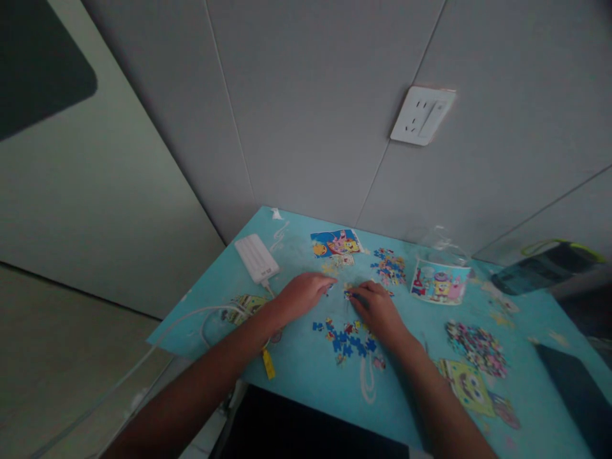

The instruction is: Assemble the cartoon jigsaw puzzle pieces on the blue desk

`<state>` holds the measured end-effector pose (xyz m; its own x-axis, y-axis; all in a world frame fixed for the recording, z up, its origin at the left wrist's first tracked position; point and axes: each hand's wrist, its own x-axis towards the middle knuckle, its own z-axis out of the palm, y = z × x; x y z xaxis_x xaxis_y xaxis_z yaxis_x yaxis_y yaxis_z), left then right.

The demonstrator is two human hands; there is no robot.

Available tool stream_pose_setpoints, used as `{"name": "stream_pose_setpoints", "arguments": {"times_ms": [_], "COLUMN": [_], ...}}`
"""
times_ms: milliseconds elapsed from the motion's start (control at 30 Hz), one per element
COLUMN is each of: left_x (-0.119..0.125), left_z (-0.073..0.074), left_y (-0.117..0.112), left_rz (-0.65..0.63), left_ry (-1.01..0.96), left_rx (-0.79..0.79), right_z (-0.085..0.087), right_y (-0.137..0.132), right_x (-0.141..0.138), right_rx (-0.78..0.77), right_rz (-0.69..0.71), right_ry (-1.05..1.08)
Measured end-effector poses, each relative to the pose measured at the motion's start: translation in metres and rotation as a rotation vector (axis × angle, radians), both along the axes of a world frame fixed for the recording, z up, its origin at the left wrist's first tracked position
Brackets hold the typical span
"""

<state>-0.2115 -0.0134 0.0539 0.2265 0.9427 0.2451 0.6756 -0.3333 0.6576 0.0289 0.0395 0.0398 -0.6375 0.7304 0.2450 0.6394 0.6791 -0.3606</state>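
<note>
Fingertips (329,284) of the left hand (306,293) are resting palm-down on the turquoise desk (306,363), loosely curled and reaching toward a few small puzzle pieces (347,294) lying between the two hands. The right hand (377,309) is coming in from the other side, its fingers bent over those same pieces. The view is too dim and blurred to tell whether either hand is pinching a piece or only pressing on it. Just in front of the right wrist, a scatter of blue pieces (349,341) is lying loose and mostly unjoined. Beyond the hands, toward the wall, a small joined patch (337,243) is showing a cartoon picture, with a mixed heap (389,268) of loose pieces just beside it. Further right, a printed cartoon tub (440,282) is standing upright, and a larger pile of pieces (475,347) is waiting near the desk's right side. Judging from this, only a small part of the jigsaw is looking assembled and most pieces are lying unsorted or loose. A white power bank (257,258) is sitting left of the hands with its cable (210,315) trailing off the desk edge, and a wall socket (421,115) is showing above.
</note>
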Motion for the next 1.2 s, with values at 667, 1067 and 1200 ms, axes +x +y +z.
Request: {"name": "stream_pose_setpoints", "arguments": {"times_ms": [667,1067,1200], "left_x": [0.003,0.003,0.004], "left_z": [-0.005,-0.008,-0.008], "left_y": [0.007,0.003,0.006], "left_rz": [-0.062,-0.08,-0.104], "left_ry": [0.363,0.388,0.392], "left_rx": [0.146,0.124,0.136], "right_z": [0.004,0.003,0.007], "right_y": [-0.01,-0.015,-0.009], "right_x": [-0.001,-0.01,0.001], "right_rx": [0.009,0.002,0.024], "right_rz": [0.022,-0.01,-0.047], "right_ry": [0.136,0.098,0.12]}}
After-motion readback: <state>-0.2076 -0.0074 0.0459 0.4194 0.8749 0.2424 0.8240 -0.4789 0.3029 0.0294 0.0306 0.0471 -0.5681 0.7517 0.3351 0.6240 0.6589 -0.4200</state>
